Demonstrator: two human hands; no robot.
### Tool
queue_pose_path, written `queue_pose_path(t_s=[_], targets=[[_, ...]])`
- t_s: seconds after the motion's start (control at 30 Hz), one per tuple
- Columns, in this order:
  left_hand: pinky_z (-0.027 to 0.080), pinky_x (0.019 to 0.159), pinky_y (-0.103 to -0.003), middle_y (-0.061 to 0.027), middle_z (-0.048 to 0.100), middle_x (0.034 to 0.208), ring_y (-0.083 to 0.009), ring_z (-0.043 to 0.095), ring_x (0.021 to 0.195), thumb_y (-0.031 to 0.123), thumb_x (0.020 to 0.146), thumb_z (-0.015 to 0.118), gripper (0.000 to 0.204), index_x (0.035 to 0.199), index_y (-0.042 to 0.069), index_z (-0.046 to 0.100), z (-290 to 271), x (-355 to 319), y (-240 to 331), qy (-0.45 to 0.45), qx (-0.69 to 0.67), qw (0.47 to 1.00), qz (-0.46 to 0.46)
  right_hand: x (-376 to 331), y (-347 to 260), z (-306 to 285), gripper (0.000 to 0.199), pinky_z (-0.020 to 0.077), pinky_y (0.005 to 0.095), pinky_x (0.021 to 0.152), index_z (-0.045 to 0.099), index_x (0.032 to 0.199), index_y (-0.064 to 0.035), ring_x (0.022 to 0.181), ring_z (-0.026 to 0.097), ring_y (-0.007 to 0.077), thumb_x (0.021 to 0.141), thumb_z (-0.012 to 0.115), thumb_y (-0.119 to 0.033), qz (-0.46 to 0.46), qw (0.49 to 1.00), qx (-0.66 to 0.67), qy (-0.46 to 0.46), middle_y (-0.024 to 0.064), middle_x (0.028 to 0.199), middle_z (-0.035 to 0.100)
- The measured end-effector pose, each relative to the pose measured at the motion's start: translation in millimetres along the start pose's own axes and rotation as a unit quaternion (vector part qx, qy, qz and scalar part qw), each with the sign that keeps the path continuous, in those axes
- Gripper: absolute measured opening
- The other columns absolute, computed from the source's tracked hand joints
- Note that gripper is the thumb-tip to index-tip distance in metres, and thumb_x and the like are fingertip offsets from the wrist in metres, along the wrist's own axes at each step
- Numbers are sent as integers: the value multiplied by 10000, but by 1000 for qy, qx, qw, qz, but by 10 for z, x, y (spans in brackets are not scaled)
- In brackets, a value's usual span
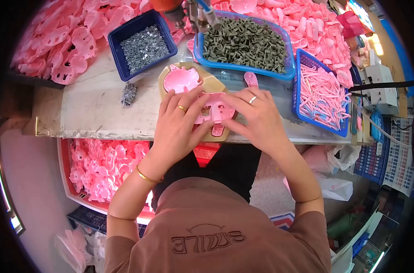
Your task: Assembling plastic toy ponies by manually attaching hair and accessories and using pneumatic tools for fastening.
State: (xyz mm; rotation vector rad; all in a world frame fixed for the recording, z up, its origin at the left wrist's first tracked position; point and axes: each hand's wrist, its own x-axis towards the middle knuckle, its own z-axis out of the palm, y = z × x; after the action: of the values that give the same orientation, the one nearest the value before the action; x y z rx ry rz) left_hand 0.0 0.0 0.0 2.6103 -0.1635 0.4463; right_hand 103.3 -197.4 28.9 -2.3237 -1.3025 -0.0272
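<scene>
Both my hands meet over a pink plastic shell part (214,109) lying on a tan wooden jig (212,84) at the front of the workbench. My left hand (179,123) presses its left side with thumb and fingers. From the right, my right hand (257,116) pinches the same part. A second pink shell (182,78) sits in the jig's far recess, untouched. A small pink piece (251,79) lies just beyond my right fingers.
Behind the jig stand a blue bin of small grey screws (144,45), a blue basket of dark green clips (245,43) and a blue basket of thin pink pieces (323,93). Pink shells are heaped at the back left (56,41) and back right (311,27). A red crate of pink parts (102,168) sits below the bench.
</scene>
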Motion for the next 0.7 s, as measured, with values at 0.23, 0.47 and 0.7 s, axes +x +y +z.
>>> queue_pose_path(t_s=[0.23, 0.47, 0.7], targets=[[377, 1082, -463, -85, 557, 1351, -312, 508, 1212, 282, 814, 740, 557, 1303, 78, 572, 7, 10, 18, -12, 10, 1000, -3, 3, -37, -7, 459, 431, 394, 914, 674, 1171, -112, 1020, 607, 221, 755, 789, -268, -13, 999, -42, 8, 28, 1065, 664], [414, 1051, -438, -66, 567, 1368, -327, 487, 1271, 279, 802, 748, 554, 1296, 81, 592, -35, 19, 15, -7, 35, 999, -18, 18, -15, 48, 459, 425, 405, 930, 669, 1162, -110, 1003, 610, 210, 745, 787, -261, -22, 998, -45, 24, 20, 1063, 665], [413, 1073, -443, -79, 586, 1366, -333, 490, 1287, 249, 769, 785, 581, 1296, 81, 605, 6, -3, 32, -2, 13, 1000, -9, -33, -13, 118, 455, 412, 418, 946, 671, 1155, -104, 1001, 612, 213, 743, 790, -255, -18, 999, -46, 18, 30, 1061, 665]])
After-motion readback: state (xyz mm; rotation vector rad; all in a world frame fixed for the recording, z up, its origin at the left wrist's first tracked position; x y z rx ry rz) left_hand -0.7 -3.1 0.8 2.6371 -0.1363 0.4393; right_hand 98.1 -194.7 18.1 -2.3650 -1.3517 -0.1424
